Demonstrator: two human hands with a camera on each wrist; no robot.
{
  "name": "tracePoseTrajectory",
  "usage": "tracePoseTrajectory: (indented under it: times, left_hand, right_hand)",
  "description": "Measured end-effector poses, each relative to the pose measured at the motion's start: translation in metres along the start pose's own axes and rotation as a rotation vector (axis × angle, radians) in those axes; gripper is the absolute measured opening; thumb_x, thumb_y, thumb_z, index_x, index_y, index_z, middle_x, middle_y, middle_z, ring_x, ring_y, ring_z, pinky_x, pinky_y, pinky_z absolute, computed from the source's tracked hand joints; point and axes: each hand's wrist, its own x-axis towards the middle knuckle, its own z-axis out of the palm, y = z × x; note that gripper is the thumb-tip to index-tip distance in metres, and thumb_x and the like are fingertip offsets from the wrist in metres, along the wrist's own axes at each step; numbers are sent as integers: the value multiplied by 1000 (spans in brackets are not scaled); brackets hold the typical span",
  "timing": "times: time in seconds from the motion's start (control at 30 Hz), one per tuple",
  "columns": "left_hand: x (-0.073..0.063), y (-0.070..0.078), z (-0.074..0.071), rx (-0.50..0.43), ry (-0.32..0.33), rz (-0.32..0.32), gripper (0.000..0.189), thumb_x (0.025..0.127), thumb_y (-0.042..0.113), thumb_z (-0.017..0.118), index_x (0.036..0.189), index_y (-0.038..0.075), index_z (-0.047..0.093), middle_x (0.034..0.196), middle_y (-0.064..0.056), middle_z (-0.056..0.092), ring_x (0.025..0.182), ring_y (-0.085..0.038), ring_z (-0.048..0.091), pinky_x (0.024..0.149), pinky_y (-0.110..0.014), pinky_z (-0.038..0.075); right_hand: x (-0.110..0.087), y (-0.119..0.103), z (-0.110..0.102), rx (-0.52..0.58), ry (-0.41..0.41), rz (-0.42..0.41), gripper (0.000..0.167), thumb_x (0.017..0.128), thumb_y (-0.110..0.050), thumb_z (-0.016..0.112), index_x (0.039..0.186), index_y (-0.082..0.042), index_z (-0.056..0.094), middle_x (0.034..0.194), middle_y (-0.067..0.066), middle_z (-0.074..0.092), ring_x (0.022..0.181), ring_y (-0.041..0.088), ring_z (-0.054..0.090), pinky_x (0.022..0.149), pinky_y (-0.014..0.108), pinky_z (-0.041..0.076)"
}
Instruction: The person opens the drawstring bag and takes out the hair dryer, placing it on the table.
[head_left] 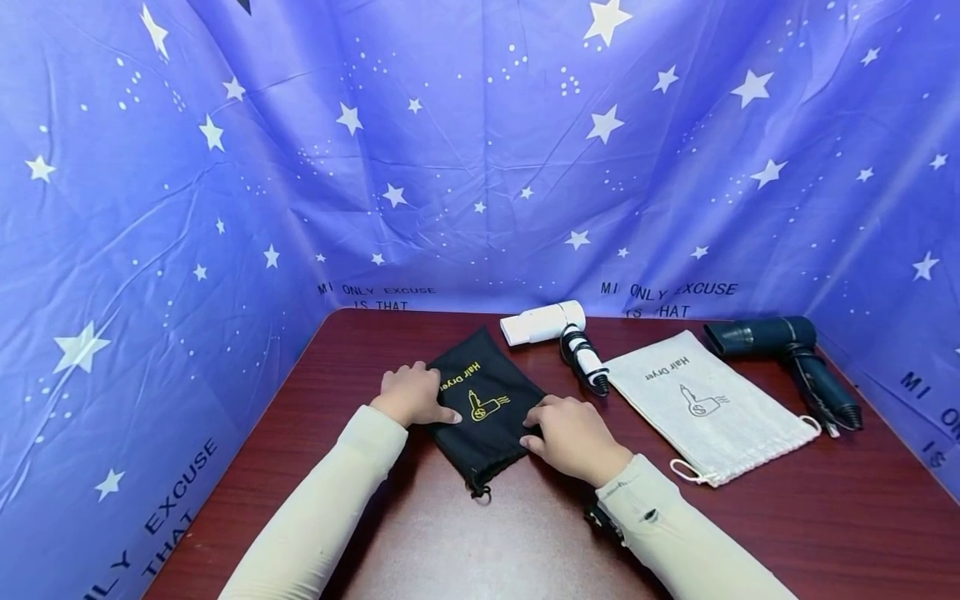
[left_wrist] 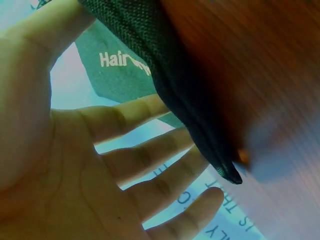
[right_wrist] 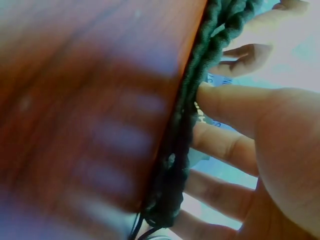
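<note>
A black drawstring bag [head_left: 487,408] with yellow "Hair Dryer" lettering and a dryer drawing lies on the table between the hands. My left hand [head_left: 411,396] rests along its left edge, thumb over the cloth. In the left wrist view, that hand's fingers [left_wrist: 145,155] are spread and fairly straight, their tips partly hidden by the cloth. My right hand [head_left: 573,437] touches the opposite edge near the gathered opening. Seen from the right wrist, the thumb [right_wrist: 230,105] meets the bag's corded edge [right_wrist: 192,95], and the other fingertips pass behind it.
A white hair dryer [head_left: 543,323] with its cord wound round the handle lies behind the bag. To the right are a white drawstring bag [head_left: 697,408] and a dark hair dryer [head_left: 765,336]. A starry blue curtain [head_left: 480,150] surrounds the brown table [head_left: 480,550].
</note>
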Motion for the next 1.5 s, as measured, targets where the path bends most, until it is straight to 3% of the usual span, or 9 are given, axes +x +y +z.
tracePoseTrajectory:
  times: [0.37, 0.93, 1.2, 1.5]
  left_hand:
    - [2, 24, 1, 13, -5, 33, 93, 77, 74, 76, 142, 9, 60, 140, -15, 60, 121, -39, 60, 100, -58, 47]
    - [-1, 42, -2, 7, 10, 56, 93, 76, 73, 78, 141, 9, 61, 137, -14, 61, 121, -39, 59, 100, -57, 48]
    - [3, 53, 3, 25, 24, 84, 94, 76, 74, 76, 143, 10, 59, 136, -13, 60, 120, -37, 59, 99, -54, 49]
    - [4, 64, 4, 18, 24, 106, 94, 77, 75, 76, 143, 10, 59, 135, -12, 60, 121, -36, 58, 99, -54, 50]
  right_hand:
    - [-16, 5, -17, -47, 1, 12, 24, 79, -39, 87, 91, -20, 81, 87, -2, 73, 85, 20, 72, 66, 48, 54]
    - [-26, 15, -26, -47, -44, 65, 23, 76, -40, 89, 88, -22, 81, 86, -5, 75, 82, 19, 72, 64, 47, 54]
    - [-35, 19, -31, -52, -89, 104, 24, 76, -41, 89, 88, -23, 80, 87, -5, 73, 81, 20, 70, 61, 45, 51]
    - [-41, 28, -33, -43, -72, 96, 24, 73, -41, 91, 84, -24, 78, 85, -6, 72, 79, 19, 70, 62, 43, 52]
